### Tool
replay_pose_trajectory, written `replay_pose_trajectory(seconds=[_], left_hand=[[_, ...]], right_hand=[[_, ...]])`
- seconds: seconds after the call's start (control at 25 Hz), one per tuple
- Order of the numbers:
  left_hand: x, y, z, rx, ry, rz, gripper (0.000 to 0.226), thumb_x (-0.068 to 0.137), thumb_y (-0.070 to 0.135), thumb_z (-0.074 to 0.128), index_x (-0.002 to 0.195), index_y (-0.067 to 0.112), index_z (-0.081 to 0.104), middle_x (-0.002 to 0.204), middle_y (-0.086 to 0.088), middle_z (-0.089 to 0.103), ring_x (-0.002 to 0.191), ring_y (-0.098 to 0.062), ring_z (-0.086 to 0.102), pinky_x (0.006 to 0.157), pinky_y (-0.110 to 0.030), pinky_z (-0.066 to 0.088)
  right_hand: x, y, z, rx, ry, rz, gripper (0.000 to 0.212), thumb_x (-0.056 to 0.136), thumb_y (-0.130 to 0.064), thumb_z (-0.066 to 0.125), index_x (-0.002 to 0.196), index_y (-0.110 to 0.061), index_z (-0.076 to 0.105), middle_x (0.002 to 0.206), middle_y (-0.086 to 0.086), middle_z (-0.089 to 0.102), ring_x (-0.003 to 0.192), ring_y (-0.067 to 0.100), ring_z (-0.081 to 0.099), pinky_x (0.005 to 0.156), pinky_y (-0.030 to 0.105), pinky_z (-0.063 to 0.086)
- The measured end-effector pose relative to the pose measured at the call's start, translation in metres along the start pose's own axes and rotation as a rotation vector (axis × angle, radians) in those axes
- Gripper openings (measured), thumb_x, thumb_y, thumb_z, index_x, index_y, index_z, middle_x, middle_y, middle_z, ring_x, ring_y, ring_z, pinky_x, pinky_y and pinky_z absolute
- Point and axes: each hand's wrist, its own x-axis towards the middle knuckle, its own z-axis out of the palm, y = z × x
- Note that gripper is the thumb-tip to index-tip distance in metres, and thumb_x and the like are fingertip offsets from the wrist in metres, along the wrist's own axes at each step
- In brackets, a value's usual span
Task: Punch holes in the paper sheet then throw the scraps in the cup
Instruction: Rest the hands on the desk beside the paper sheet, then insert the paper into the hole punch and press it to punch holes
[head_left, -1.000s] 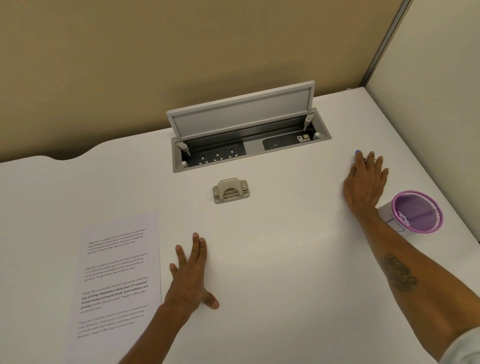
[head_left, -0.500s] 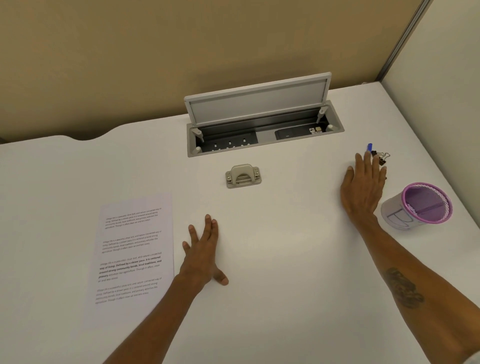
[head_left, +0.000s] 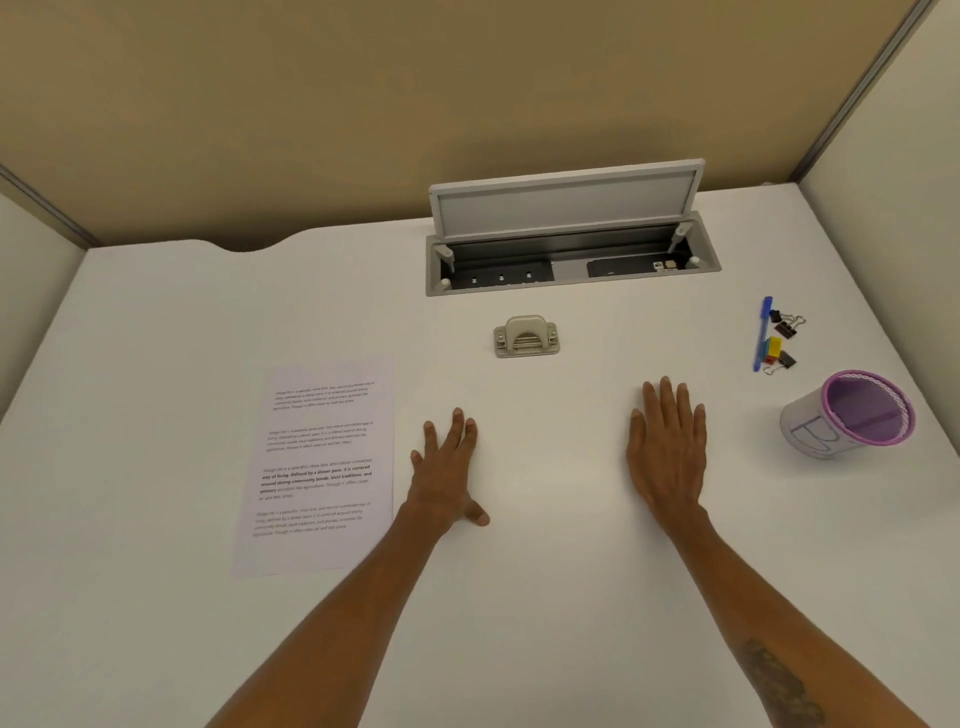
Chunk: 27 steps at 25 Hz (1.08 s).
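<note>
Both hands flat, fingers spread, grasping nothing; right hand (head_left: 667, 447) has pulled back from pen (head_left: 762, 332), left hand (head_left: 447, 467) beside paper sheet (head_left: 317, 462); punch (head_left: 526, 336) untouched, task not started

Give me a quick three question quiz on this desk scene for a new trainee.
1. True or false: the left hand holds the punch.
2. Which lies nearest the left hand? A) paper B) cup C) pen
3. Fill in: both hands rest flat on the ____.

Key: 1 false, the punch sits apart from both hands; the right hand is empty too. 2 A. 3 desk.
</note>
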Motion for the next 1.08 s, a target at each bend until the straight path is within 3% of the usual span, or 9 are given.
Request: replay_pose_trajectory(seconds=[0.24,0.48,0.6,0.8,0.92,1.08], left_hand=[[-0.017,0.003,0.008,-0.025,0.009,0.005,0.117,0.079,0.032,0.082,0.159,0.012,-0.001,0.167,-0.001,-0.017,0.153,-0.04,-0.011,0.121,-0.06,0.016],[-0.029,-0.002,0.017,-0.053,0.05,0.044,0.103,0.088,0.031,0.073,0.16,0.012,0.002,0.168,-0.003,-0.013,0.153,-0.038,-0.011,0.123,-0.056,0.012],[-0.034,-0.013,0.018,-0.201,0.14,0.06,0.088,0.092,0.026,0.068,0.16,0.015,0.012,0.169,0.0,0.002,0.156,-0.028,0.0,0.124,-0.046,0.017],[-0.06,-0.062,0.01,-0.387,0.451,-0.027,0.059,0.097,0.023,0.06,0.152,0.017,0.039,0.158,0.003,0.037,0.145,-0.016,0.03,0.118,-0.03,0.028],[-0.077,-0.107,-0.001,-0.462,0.568,-0.155,0.051,0.098,0.02,0.059,0.147,0.017,0.046,0.152,0.002,0.045,0.14,-0.02,0.037,0.116,-0.035,0.033],[-0.093,-0.163,-0.009,-0.655,0.667,-0.398,0.052,0.096,0.016,0.061,0.145,0.012,0.045,0.148,-0.005,0.046,0.134,-0.027,0.041,0.11,-0.041,0.039]], right_hand=[[-0.05,-0.063,-0.008,0.023,-0.094,-0.074,0.053,0.105,-0.029,0.026,0.152,-0.011,0.04,0.161,0.013,0.034,0.153,0.029,0.024,0.125,0.048,0.015],[-0.06,-0.109,-0.021,0.084,-0.147,-0.176,0.047,0.107,-0.022,0.036,0.153,-0.01,0.038,0.162,0.013,0.03,0.154,0.029,0.02,0.126,0.045,0.013],[-0.066,-0.128,-0.019,0.198,-0.193,-0.179,0.046,0.106,-0.016,0.04,0.151,-0.006,0.04,0.161,0.013,0.034,0.152,0.029,0.025,0.125,0.043,0.019],[-0.083,-0.173,-0.019,0.525,-0.239,-0.048,0.042,0.102,-0.008,0.045,0.145,-0.008,0.049,0.147,0.009,0.053,0.138,0.027,0.044,0.114,0.037,0.033],[-0.089,-0.211,-0.015,0.688,-0.304,0.01,0.039,0.099,-0.002,0.046,0.137,-0.008,0.056,0.133,0.008,0.063,0.124,0.025,0.055,0.109,0.039,0.042],[-0.09,-0.255,-0.004,0.9,-0.56,0.307,0.042,0.094,0.0,0.047,0.131,-0.012,0.062,0.124,0.005,0.068,0.117,0.022,0.062,0.104,0.04,0.049]])
